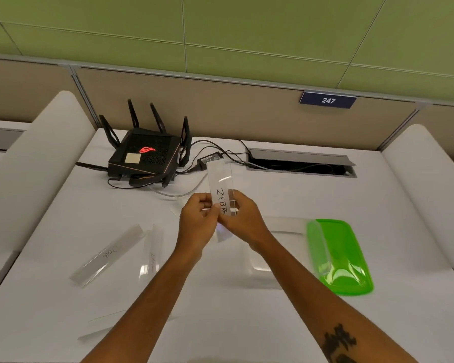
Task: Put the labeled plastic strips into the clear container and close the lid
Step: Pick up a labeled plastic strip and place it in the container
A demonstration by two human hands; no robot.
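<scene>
Clear plastic, the container (260, 260) sits open on the white desk (220, 323), its green lid (341, 258) just right. Above the container's far-left corner, left hand (197, 221) and right hand (243, 218) pinch the "ZEBRA" strip (222, 189) upright. Beyond stands a black router (144, 155).

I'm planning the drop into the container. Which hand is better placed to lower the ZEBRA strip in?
Probably the right hand. Both hands pinch the ZEBRA strip, but the clear container lies on the right hand's side, below its wrist, beside the green lid. The left hand would have to cross over.
</scene>
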